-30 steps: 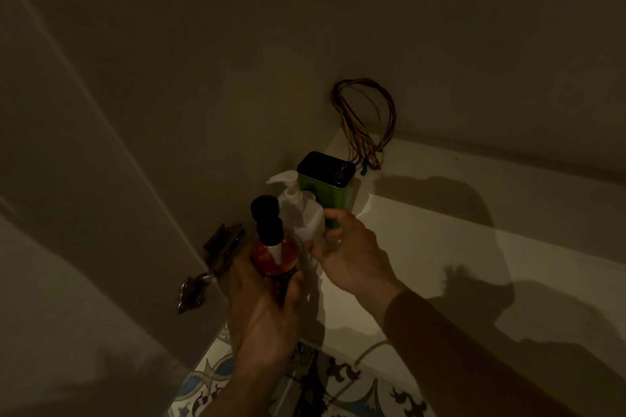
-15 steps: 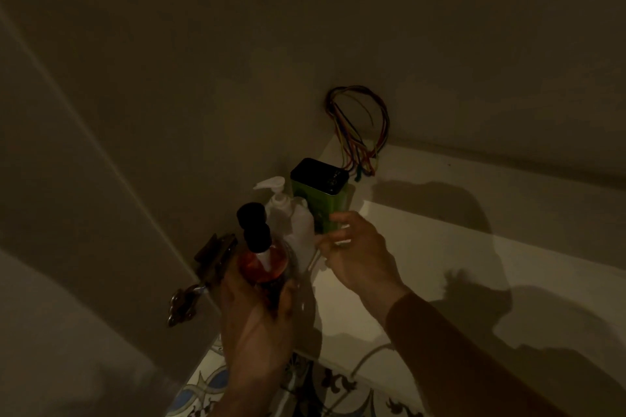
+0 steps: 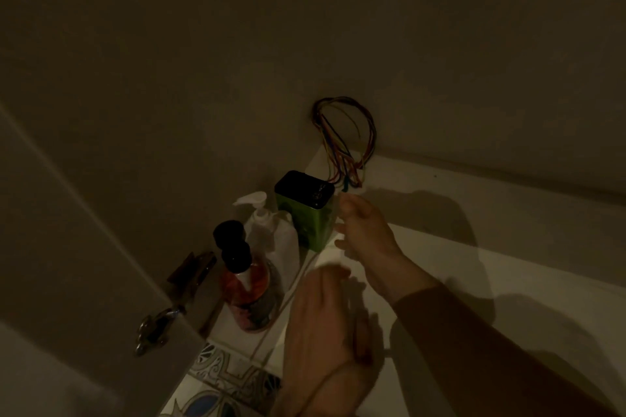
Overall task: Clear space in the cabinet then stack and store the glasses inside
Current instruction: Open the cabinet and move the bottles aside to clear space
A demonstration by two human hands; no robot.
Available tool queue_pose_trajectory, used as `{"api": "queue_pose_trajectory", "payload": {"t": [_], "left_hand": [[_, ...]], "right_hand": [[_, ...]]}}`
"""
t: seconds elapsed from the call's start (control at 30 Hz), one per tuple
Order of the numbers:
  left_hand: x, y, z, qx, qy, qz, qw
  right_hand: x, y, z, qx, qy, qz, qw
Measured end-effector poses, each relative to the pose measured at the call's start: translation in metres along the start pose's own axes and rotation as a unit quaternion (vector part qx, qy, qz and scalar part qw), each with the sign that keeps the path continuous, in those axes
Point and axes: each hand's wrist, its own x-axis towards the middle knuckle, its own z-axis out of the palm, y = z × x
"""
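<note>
Inside the dim cabinet, three items stand along the left wall on the white shelf (image 3: 474,281): a red pump bottle with a black top (image 3: 245,284), a white pump bottle (image 3: 276,237) behind it, and a green tin with a black lid (image 3: 306,213) furthest back. My left hand (image 3: 325,322) is off the red bottle, to its right, fingers apart and empty. My right hand (image 3: 366,230) hovers just right of the green tin, fingers spread, holding nothing. No glasses are in view.
A loop of coloured wires (image 3: 345,142) hangs at the back corner. The open cabinet door (image 3: 84,281) with its metal hinge (image 3: 162,322) stands at the left. Patterned floor tiles (image 3: 223,386) show below the shelf's front edge.
My left hand has let go of the red pump bottle, which now stands on the shelf, and moved right. My right hand has come off the green tin and opened.
</note>
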Motion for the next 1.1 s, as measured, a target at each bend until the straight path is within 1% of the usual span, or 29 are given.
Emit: {"api": "queue_pose_trajectory", "payload": {"t": [0.07, 0.17, 0.27, 0.33, 0.43, 0.53, 0.67, 0.77, 0.8, 0.83, 0.87, 0.9, 0.93, 1.0, 1.07, 1.1], "left_hand": [[0.037, 0.003, 0.001, 0.034, 0.006, 0.027, 0.999], [0.089, 0.004, 0.003, 0.141, 0.009, 0.033, 0.989], [0.129, 0.005, 0.008, 0.230, -0.020, 0.013, 0.973], [0.149, 0.002, 0.011, 0.273, -0.042, -0.027, 0.961], [0.160, -0.002, 0.013, 0.307, -0.082, -0.077, 0.945], [0.163, -0.006, 0.013, 0.327, -0.102, -0.074, 0.937], [0.165, -0.011, 0.013, 0.339, -0.103, -0.068, 0.933], [0.166, -0.015, 0.012, 0.335, -0.102, -0.064, 0.935], [0.165, -0.016, 0.011, 0.330, -0.093, -0.063, 0.937], [0.164, -0.016, 0.011, 0.329, -0.085, -0.058, 0.939], [0.162, -0.015, 0.011, 0.330, -0.077, -0.042, 0.940], [0.159, -0.013, 0.012, 0.329, -0.072, -0.013, 0.941], [0.154, -0.011, 0.013, 0.319, -0.066, 0.025, 0.945], [0.141, -0.003, 0.016, 0.273, -0.071, 0.101, 0.954], [0.124, 0.004, 0.019, 0.245, -0.092, 0.154, 0.953], [0.116, 0.007, 0.021, 0.242, -0.104, 0.164, 0.951]], "right_hand": [[0.006, -0.005, -0.006, 0.003, 0.014, -0.009, 1.000], [0.012, -0.008, -0.014, 0.026, 0.006, 0.010, 1.000], [0.017, -0.005, -0.019, 0.077, 0.001, 0.039, 0.996], [0.022, -0.003, -0.019, 0.125, -0.006, 0.070, 0.990], [0.028, 0.000, -0.014, 0.146, -0.031, 0.094, 0.984], [0.031, 0.002, -0.007, 0.150, -0.048, 0.101, 0.982], [0.030, -0.001, -0.001, 0.149, -0.068, 0.100, 0.981], [0.026, -0.002, -0.001, 0.133, -0.076, 0.082, 0.985], [0.022, -0.001, -0.002, 0.102, -0.068, 0.075, 0.990], [0.019, -0.001, -0.004, 0.041, -0.058, 0.065, 0.995], [0.014, 0.001, -0.008, -0.042, -0.038, 0.053, 0.997], [0.010, 0.004, -0.014, -0.133, -0.015, 0.036, 0.990], [0.005, 0.007, -0.023, -0.214, 0.007, 0.021, 0.977], [-0.008, 0.014, -0.044, -0.328, 0.025, -0.001, 0.944], [-0.022, 0.021, -0.065, -0.399, 0.024, -0.009, 0.917], [-0.029, 0.023, -0.075, -0.430, 0.022, -0.009, 0.903]]}}
